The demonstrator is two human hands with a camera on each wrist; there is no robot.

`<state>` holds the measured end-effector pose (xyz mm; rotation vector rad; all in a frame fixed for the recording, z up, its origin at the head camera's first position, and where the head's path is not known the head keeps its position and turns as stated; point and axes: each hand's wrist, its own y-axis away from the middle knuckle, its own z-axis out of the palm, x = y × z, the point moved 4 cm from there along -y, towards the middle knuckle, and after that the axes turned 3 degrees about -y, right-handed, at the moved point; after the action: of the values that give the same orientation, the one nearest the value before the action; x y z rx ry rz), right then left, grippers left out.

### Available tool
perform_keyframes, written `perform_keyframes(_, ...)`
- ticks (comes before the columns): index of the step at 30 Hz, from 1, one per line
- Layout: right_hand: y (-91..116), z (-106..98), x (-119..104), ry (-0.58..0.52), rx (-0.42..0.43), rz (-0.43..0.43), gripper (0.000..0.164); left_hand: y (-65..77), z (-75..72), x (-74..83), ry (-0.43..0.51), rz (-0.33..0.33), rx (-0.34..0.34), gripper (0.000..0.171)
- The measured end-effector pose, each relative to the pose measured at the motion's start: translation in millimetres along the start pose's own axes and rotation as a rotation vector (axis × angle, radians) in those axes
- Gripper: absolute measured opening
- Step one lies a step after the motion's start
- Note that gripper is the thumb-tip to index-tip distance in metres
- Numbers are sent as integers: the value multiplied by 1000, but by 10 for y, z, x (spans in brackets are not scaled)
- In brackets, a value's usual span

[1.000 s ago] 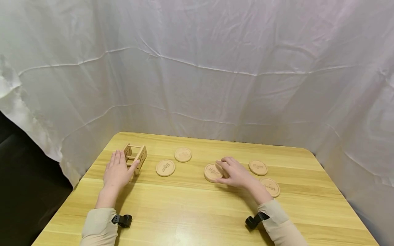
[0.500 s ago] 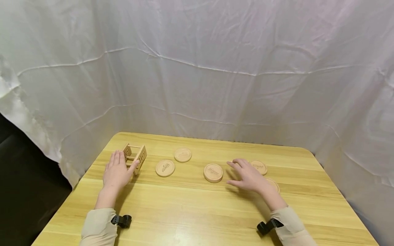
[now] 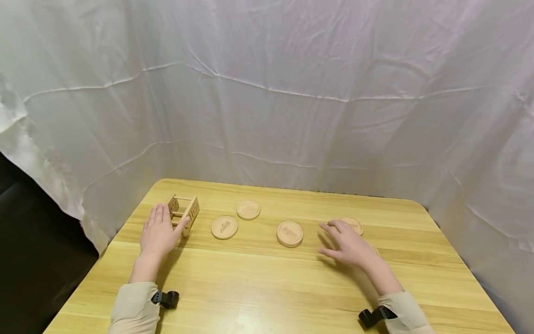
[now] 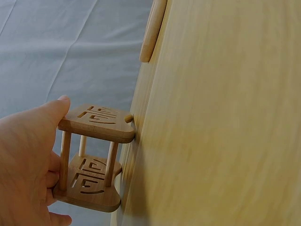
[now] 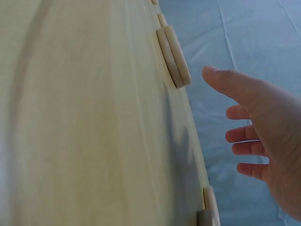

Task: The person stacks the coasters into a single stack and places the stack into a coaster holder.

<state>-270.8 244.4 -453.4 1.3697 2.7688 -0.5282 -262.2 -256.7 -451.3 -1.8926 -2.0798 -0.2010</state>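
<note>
Left hand [image 3: 157,235] pinches slotted pale-wood rack [image 3: 191,216]

Thumb and fingers clamp its two flat panels [image 4: 99,123] (round dowels [image 4: 65,160] join them) at the left of the yellow wood-grained table [image 3: 250,283]. The right hand [image 3: 349,243] hovers, fingers apart. Six round, marked wooden discs [image 3: 224,228] lie rightward, two stacked. Behind hangs creased white curtain [image 3: 267,120].

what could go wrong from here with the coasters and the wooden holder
The two-coaster stack stands outside the wooden holder, so a brush from the right hand might push it askew. In the head view, that hand partly hides the two right-side coasters and could nudge them. If the left hand loosens its pinch, the holder might shift.
</note>
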Motion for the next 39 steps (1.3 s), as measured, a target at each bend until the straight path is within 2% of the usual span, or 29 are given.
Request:
perform_keyframes(8,128,20,99,-8,4,50,74,-7,21,-14,6,2,4,93)
perform_keyframes(15,229,-26,149,-17,28,71,74,-10,2,-4,3,6,8,93)
perform_keyframes(39,656,-120,485,7,31,180,69,-18,5,-3,15,-10,-4,92)
